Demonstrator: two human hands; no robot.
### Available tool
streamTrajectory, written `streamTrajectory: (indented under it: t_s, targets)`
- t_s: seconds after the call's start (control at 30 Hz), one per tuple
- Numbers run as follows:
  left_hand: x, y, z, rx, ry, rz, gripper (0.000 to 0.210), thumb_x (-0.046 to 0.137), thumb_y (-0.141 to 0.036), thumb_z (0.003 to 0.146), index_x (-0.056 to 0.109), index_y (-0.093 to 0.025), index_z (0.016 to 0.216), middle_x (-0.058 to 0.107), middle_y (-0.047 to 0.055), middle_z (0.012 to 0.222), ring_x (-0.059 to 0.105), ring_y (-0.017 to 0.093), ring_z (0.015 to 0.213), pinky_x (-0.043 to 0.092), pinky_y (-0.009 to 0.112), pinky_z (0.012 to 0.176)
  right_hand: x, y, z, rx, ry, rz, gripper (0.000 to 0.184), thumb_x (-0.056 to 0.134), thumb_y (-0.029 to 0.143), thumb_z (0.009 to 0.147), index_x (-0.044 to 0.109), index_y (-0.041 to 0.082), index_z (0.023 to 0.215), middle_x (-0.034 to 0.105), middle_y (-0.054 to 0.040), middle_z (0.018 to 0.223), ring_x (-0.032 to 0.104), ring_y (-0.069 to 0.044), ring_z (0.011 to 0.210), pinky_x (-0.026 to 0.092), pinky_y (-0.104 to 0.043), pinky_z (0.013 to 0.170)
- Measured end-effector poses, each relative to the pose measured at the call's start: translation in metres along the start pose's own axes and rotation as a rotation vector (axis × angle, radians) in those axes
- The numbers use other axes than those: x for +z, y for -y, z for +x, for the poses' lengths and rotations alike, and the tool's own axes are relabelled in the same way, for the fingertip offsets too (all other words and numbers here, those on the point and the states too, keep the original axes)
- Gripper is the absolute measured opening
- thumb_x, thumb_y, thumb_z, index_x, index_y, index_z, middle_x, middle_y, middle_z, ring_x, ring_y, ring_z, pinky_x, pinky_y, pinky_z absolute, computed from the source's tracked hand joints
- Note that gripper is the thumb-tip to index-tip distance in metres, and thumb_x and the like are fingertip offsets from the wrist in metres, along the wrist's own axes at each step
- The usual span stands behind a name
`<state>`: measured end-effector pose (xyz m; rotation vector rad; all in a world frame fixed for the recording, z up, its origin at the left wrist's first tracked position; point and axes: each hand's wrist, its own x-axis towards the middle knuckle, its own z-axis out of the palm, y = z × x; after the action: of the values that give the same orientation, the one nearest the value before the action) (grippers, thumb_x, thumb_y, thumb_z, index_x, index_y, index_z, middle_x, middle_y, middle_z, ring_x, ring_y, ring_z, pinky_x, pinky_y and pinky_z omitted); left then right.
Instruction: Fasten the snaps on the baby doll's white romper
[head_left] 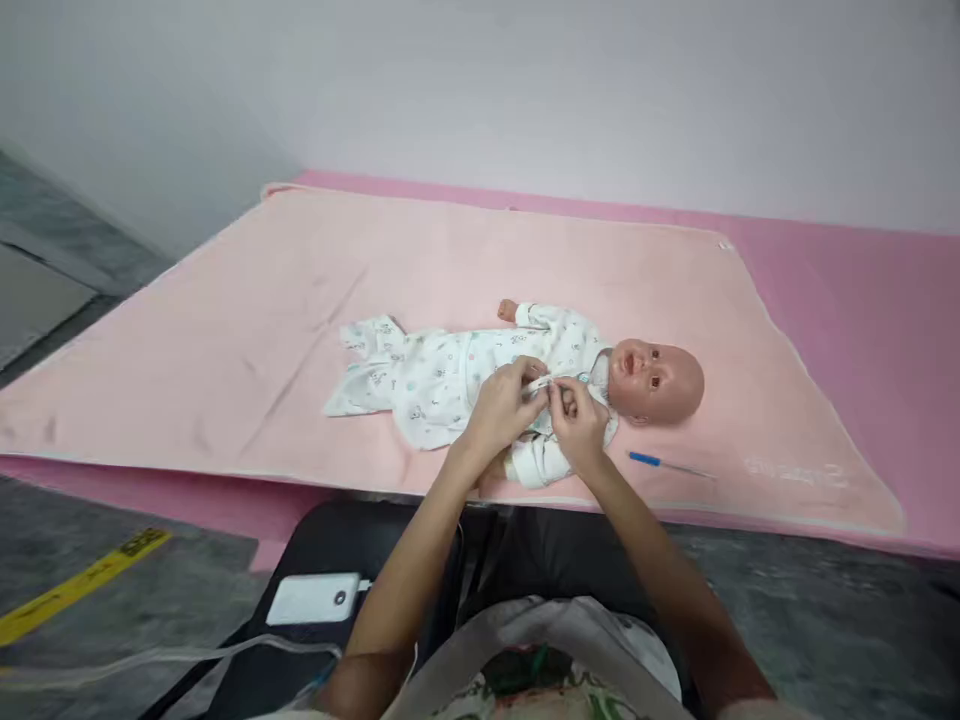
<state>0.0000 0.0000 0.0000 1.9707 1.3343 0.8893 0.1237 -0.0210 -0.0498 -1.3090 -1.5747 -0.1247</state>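
Note:
A baby doll (656,382) lies on its back, head to the right, dressed in a white printed top (566,335) and matching trousers (431,375). Over its chest my left hand (504,400) is closed, fingertips pinching the front edge of the top. Close against it, my right hand (577,420) pinches the same edge near the collar. Fingers of both hands almost meet there; any fastener between them is too small to make out. The doll's far hand (508,310) rests on the blanket, while its near arm is partly hidden by my hands.
A pale pink blanket (255,300) covers much of the pink table (862,310). A screwdriver with a blue handle (646,459) lies right of my right hand. A white power bank (313,598) with a cable sits on a black seat at the lower left.

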Motion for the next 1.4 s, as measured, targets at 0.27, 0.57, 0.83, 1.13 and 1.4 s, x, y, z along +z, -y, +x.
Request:
streamTrajectory:
  t_s: [0.27, 0.57, 0.83, 1.13, 1.4]
  targets:
    - [-0.003, 0.003, 0.000, 0.028, 0.036, -0.031, 0.015, 0.053, -0.018, 0.076, 0.063, -0.018, 0.087, 0.066, 0.002, 0.087, 0.060, 0.016, 0.082, 0.047, 0.027, 0.075, 0.003, -0.001, -0.003, 0.038, 0.008, 0.015, 0.012, 0.049, 0.020, 0.087, 0.059, 0.015, 0.084, 0.057, 0.0034, 0.052, 0.049, -0.006, 0.043, 0.036, -0.018, 0.047]
    - [-0.012, 0.008, 0.001, 0.045, 0.090, -0.123, 0.015, 0.055, -0.025, 0.080, 0.066, -0.018, 0.088, 0.062, 0.003, 0.083, 0.056, 0.014, 0.073, 0.045, 0.025, 0.066, 0.004, -0.001, -0.003, 0.014, -0.012, -0.031, 0.010, 0.050, 0.019, 0.087, 0.059, 0.015, 0.085, 0.058, 0.0031, 0.054, 0.049, -0.006, 0.043, 0.037, -0.018, 0.048]
    - [-0.009, 0.011, 0.000, 0.002, 0.095, -0.291, 0.031, 0.061, -0.023, 0.075, 0.058, -0.020, 0.106, 0.062, 0.001, 0.081, 0.059, 0.013, 0.078, 0.047, 0.024, 0.073, 0.003, 0.000, -0.002, 0.017, -0.010, -0.032, 0.008, 0.052, 0.019, 0.086, 0.058, 0.015, 0.083, 0.058, 0.0035, 0.054, 0.050, -0.005, 0.043, 0.036, -0.018, 0.048]
    - [-0.011, 0.012, 0.004, -0.008, 0.112, -0.236, 0.027, 0.063, -0.019, 0.072, 0.065, -0.020, 0.099, 0.060, -0.002, 0.069, 0.057, 0.011, 0.067, 0.046, 0.022, 0.065, 0.003, -0.002, -0.003, -0.010, -0.027, -0.047, 0.010, 0.051, 0.021, 0.086, 0.059, 0.015, 0.084, 0.058, 0.0032, 0.053, 0.051, -0.006, 0.044, 0.037, -0.018, 0.049]
    - [-0.013, 0.022, 0.011, 0.009, 0.194, -0.389, 0.023, 0.068, -0.021, 0.067, 0.069, -0.016, 0.090, 0.068, 0.003, 0.076, 0.062, 0.014, 0.074, 0.050, 0.024, 0.067, 0.003, -0.003, -0.004, -0.019, -0.008, -0.068, 0.014, 0.049, 0.024, 0.088, 0.059, 0.016, 0.082, 0.057, 0.0033, 0.051, 0.052, -0.007, 0.044, 0.037, -0.018, 0.049]
